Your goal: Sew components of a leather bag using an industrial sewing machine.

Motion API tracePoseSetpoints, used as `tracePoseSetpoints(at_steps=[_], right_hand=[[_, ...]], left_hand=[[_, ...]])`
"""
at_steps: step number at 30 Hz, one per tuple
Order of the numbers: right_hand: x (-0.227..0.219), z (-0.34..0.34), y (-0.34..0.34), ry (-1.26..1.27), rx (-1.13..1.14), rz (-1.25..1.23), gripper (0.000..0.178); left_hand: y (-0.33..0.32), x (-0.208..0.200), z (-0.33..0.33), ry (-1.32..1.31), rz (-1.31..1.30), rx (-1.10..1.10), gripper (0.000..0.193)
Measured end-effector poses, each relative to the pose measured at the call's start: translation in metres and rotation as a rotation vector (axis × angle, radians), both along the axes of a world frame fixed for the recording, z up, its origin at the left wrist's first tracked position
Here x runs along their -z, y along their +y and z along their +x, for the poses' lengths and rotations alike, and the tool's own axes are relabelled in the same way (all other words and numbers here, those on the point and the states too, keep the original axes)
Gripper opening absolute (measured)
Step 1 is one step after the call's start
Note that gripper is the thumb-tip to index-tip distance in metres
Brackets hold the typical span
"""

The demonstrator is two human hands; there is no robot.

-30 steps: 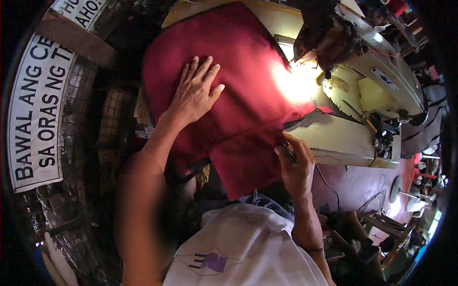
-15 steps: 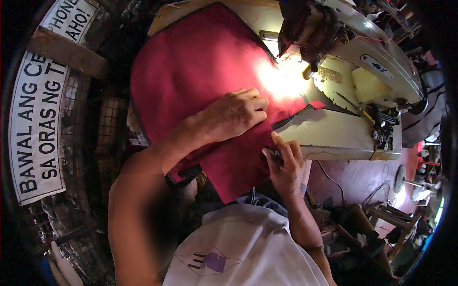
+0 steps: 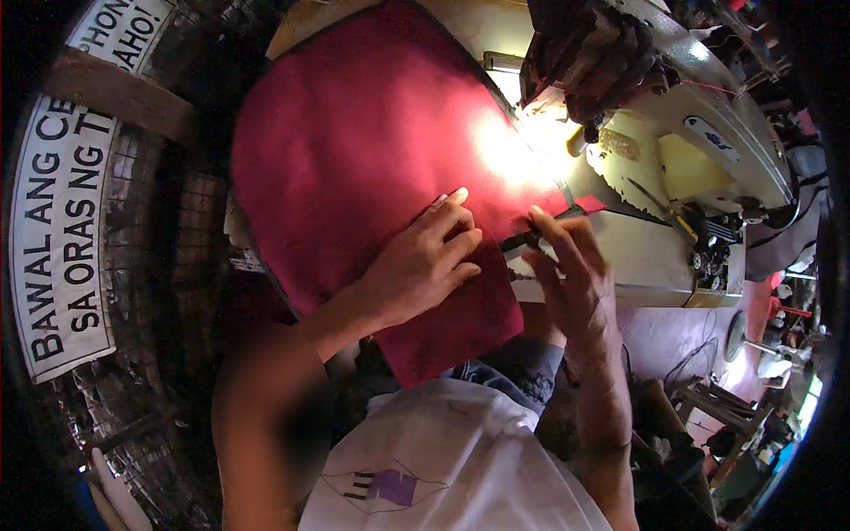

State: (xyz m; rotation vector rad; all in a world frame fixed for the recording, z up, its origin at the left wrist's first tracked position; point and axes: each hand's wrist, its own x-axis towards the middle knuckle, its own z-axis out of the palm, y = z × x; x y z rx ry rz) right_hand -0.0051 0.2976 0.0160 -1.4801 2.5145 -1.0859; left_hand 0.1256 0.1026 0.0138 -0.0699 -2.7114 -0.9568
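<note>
1. Across the middle of the head view spreads a red cloth point(image 3: 336, 133) with a dark edging, running from the upper center down to a squared flap above the person's lap.
2. Near the center of the frame, the left hand point(image 3: 429, 252) rests on the cloth, its grip loosely spread, with bent fingers and the thumb standing apart from them.
3. Right of center, the right hand point(image 3: 571, 270) is raised at the cloth's side edge, fingers curled and slightly blurred; a small dark thing point(image 3: 529, 240) shows by the thumb and forefinger, but whether the grip pinches it I cannot tell.
4. At upper right stands a pale sewing machine point(image 3: 753, 164), with bright light falling on the cloth below its dark front end.
5. Beneath that machine, right of center, lies a pale counter point(image 3: 651, 257).
6. At lower center is a white shirt point(image 3: 443, 451) with a purple print; at far left hangs a white sign point(image 3: 66, 230) with black lettering.
</note>
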Motion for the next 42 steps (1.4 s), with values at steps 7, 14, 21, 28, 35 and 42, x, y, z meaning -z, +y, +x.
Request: tracePoseSetpoints(at_steps=[7,14,21,28,35,42], right_hand=[[0.007,-0.026,-0.026,0.012,-0.196,0.058,0.037],[0.016,-0.001,-0.054,-0.053,0.000,-0.061,0.031],[0.015,0.001,-0.073,-0.071,0.121,-0.019,0.027],[-0.007,-0.038,-0.072,-0.215,-0.117,0.158,0.029],[-0.004,-0.048,-0.074,-0.154,-0.219,0.138,0.028],[0.001,-0.054,-0.072,-0.434,-0.228,0.171,0.035]], left_hand=[[-0.030,0.010,0.004,0.036,-0.002,0.210,0.038],[-0.079,0.001,-0.015,-0.007,-0.081,0.441,0.041],[-0.090,-0.014,-0.029,-0.052,-0.389,0.287,0.035],[-0.044,0.016,0.006,0.072,-0.108,-0.126,0.045],[-0.041,0.018,0.004,0.192,-0.295,-0.089,0.047],[-0.038,0.017,0.007,0.259,-0.356,-0.054,0.043]])
